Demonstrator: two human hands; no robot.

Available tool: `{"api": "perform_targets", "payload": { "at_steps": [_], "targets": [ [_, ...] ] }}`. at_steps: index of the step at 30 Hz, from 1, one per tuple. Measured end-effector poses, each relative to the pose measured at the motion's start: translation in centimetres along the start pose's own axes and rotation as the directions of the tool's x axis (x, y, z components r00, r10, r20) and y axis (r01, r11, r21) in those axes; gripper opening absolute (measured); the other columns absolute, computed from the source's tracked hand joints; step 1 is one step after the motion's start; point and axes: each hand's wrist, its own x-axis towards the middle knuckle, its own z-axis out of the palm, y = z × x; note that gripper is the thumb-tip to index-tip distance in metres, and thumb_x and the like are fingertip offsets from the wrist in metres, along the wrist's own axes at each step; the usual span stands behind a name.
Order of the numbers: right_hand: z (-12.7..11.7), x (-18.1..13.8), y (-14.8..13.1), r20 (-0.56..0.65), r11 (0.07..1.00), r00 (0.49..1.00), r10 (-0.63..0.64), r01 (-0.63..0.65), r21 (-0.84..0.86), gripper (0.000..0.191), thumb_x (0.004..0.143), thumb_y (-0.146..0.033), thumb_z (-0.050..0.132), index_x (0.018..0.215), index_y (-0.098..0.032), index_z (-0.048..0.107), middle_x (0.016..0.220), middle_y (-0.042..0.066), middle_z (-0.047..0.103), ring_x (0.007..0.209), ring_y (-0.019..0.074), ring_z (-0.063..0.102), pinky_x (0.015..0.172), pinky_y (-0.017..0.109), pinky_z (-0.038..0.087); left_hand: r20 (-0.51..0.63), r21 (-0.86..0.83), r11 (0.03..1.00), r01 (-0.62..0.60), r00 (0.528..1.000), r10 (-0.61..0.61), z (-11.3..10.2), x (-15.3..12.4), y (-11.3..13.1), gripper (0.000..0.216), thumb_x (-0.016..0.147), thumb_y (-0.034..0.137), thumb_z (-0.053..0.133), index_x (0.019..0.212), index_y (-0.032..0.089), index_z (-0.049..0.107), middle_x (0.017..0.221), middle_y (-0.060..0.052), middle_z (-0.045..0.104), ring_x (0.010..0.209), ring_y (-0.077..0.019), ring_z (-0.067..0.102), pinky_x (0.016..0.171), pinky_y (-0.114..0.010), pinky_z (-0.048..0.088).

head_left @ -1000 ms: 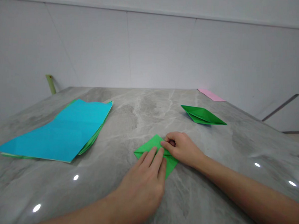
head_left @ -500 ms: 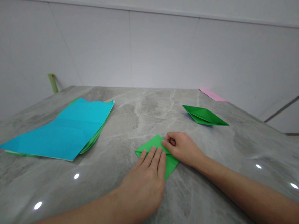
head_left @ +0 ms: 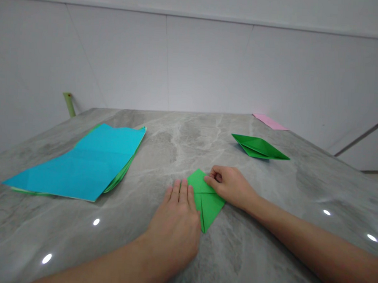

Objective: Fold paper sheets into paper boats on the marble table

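Note:
A light green folded paper (head_left: 209, 204) lies on the grey table in front of me, kite-shaped, with a crease across it and a slit running down to its near point. My left hand (head_left: 176, 225) lies flat over its left side, fingers stretched out and covering the left corner. At the upper right edge of the paper, my right hand (head_left: 232, 186) has its fingers curled, thumb and forefinger pinching that edge. The tips of the pinch are partly hidden.
To the left lies a stack of paper with a blue sheet (head_left: 80, 165) on top and green ones beneath. A dark green folded paper boat (head_left: 258, 147) sits at the right. Farther back is a pink paper (head_left: 270, 121) by the edge of the marbled table (head_left: 183, 137).
My left hand has slid left across the green paper, uncovering its middle and near point. My right hand keeps its pinch in the same place.

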Motion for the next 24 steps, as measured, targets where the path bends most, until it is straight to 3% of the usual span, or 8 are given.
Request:
{"api": "perform_targets", "payload": {
  "at_steps": [5, 8, 10, 12, 15, 17, 24],
  "targets": [
    [-0.4, -0.1, 0.5, -0.046, 0.997, 0.996, -0.079, 0.079, -0.012, 0.013, 0.084, -0.023, 0.059, 0.072, -0.018, 0.06, 0.073, 0.003, 0.063, 0.069, 0.0174, 0.056, 0.065, 0.03, 0.037, -0.11, -0.168, 0.972, -0.166, 0.983, 0.149, -1.5, 0.0, 0.6, 0.044, 0.095, 0.032, 0.041, 0.11, 0.002, 0.069, 0.112, -0.024, 0.069, 0.103, -0.0357, 0.064, 0.09, -0.05, 0.052],
    [-0.8, -0.1, 0.9, -0.031, 0.991, 0.99, -0.135, 0.135, -0.007, 0.006, 0.083, -0.019, 0.061, 0.078, -0.018, 0.064, 0.086, 0.006, 0.064, 0.084, 0.0207, 0.058, 0.077, 0.033, 0.041, -0.212, -0.239, 0.897, -0.372, 0.922, 0.325, -1.5, 0.0, 0.9, 0.037, 0.097, 0.031, 0.042, 0.1, 0.008, 0.071, 0.102, -0.016, 0.072, 0.093, -0.0275, 0.065, 0.088, -0.042, 0.053],
    [-0.9, 0.0, 1.1, -0.012, 0.986, 0.986, -0.168, 0.168, 0.017, 0.007, 0.084, -0.017, 0.061, 0.08, -0.019, 0.065, 0.089, 0.006, 0.063, 0.09, 0.0217, 0.058, 0.082, 0.035, 0.041, -0.264, -0.283, 0.85, -0.445, 0.888, 0.377, -1.1, 0.2, 0.5, 0.032, 0.098, 0.026, 0.043, 0.097, 0.011, 0.071, 0.1, -0.013, 0.072, 0.092, -0.0235, 0.065, 0.09, -0.039, 0.051],
    [-0.9, 0.0, 1.2, -0.007, 0.981, 0.982, -0.191, 0.191, 0.036, 0.007, 0.085, -0.015, 0.061, 0.08, -0.019, 0.065, 0.09, 0.006, 0.063, 0.092, 0.0222, 0.058, 0.084, 0.036, 0.041, -0.275, -0.367, 0.848, -0.383, 0.915, 0.295, -0.7, 0.6, -0.4, 0.028, 0.098, 0.023, 0.044, 0.098, 0.013, 0.071, 0.097, -0.008, 0.072, 0.089, -0.0202, 0.064, 0.091, -0.037, 0.05],
    [-0.8, 0.0, 1.2, -0.016, 0.979, 0.98, -0.198, 0.199, 0.037, 0.007, 0.085, -0.015, 0.062, 0.08, -0.019, 0.064, 0.09, 0.006, 0.063, 0.093, 0.0229, 0.058, 0.084, 0.037, 0.041, -0.24, -0.422, 0.899, -0.116, 0.971, 0.013, -0.2, 1.4, -2.3, 0.023, 0.093, 0.031, 0.059, 0.107, 0.018, 0.071, 0.101, -0.007, 0.069, 0.098, -0.024, 0.06, 0.091, -0.041, 0.05],
    [-0.6, 0.0, 1.3, -0.02, 0.979, 0.98, -0.2, 0.201, 0.027, 0.007, 0.085, -0.015, 0.062, 0.08, -0.019, 0.064, 0.09, 0.006, 0.062, 0.094, 0.0234, 0.057, 0.083, 0.038, 0.042, -0.205, -0.407, 0.912, 0.059, 0.967, -0.154, -0.1, 1.9, -3.3, 0.038, 0.083, 0.041, 0.07, 0.111, 0.015, 0.069, 0.11, -0.011, 0.066, 0.107, -0.0302, 0.055, 0.095, -0.047, 0.048],
    [-0.1, 0.0, 1.2, -0.037, 0.976, 0.976, -0.216, 0.216, -0.001, 0.005, 0.085, -0.015, 0.061, 0.082, -0.018, 0.062, 0.092, 0.007, 0.061, 0.095, 0.0242, 0.057, 0.083, 0.038, 0.042, -0.14, -0.486, 0.859, 0.162, 0.955, -0.26, 0.2, 2.3, -3.5, 0.037, 0.076, 0.041, 0.074, 0.108, 0.023, 0.072, 0.119, -0.009, 0.06, 0.118, -0.0303, 0.051, 0.103, -0.05, 0.041]
  ]
}}
